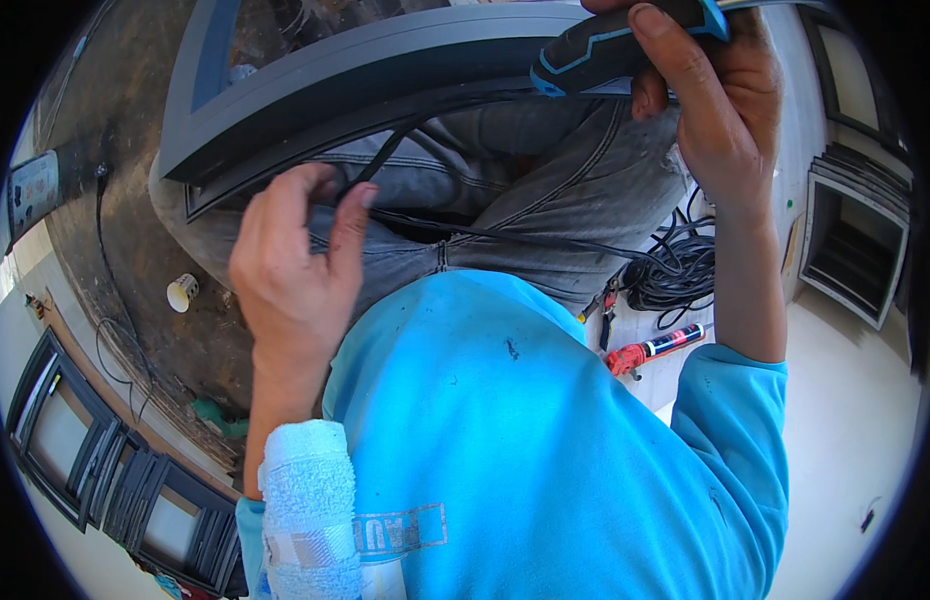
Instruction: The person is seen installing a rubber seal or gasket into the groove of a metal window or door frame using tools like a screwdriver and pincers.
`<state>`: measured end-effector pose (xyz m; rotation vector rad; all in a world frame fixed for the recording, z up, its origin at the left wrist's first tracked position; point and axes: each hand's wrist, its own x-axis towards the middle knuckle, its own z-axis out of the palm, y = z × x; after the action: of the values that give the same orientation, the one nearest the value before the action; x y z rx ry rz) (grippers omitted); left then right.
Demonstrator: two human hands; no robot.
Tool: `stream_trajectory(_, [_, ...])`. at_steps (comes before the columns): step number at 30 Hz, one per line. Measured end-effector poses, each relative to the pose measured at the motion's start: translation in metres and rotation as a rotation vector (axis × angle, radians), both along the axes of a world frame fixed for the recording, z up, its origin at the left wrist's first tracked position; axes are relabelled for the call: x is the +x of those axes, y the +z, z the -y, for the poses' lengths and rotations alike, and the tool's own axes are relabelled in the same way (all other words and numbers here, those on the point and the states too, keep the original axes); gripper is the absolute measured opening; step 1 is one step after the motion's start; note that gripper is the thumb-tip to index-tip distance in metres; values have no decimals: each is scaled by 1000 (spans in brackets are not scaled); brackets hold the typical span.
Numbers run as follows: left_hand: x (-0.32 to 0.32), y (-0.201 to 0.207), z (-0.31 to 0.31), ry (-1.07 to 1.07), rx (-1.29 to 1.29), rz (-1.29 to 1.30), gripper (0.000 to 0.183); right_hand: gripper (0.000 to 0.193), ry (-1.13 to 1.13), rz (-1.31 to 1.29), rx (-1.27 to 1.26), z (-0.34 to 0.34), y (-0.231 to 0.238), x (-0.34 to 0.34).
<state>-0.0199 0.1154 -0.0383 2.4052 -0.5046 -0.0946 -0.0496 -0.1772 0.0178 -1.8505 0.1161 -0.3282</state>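
Across my lap lies a dark grey frame [385, 60], its corner at the left. My left hand [297, 255] is closed beside that corner, thumb and fingers pinching a thin black rubber strip [393, 142]. The strip runs along the frame's near edge, and a length of it trails over my lap to the right. My right hand [720, 110] grips a screwdriver [610, 52] by its black and blue handle, above the right part of the frame. A bit of metal shaft shows at the top edge; its tip is out of view.
Right of my lap lie a coil of black strip [675, 270], a red-ended sealant tube [655, 350] and a small pliers-like tool [607, 315]. Dark frames stack at the left [135, 480] and right [860, 240]. A small white cup [183, 292] lies on the brown surface.
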Motion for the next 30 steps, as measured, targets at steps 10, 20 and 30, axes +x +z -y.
stream_trajectory(10, [14, 7, -7, 111, -663, -963, 32, 34, 226, 93, 53, 2, -3, 12])
stream_trajectory(20, [52, 35, 3, -310, -92, -350, 10, 34, 175, 192, 21, -9, -13, 22])
stream_trajectory(30, [50, 12, 8, -353, 4, 307, 15, 29, 382, 382, -149, -7, -51, 39])
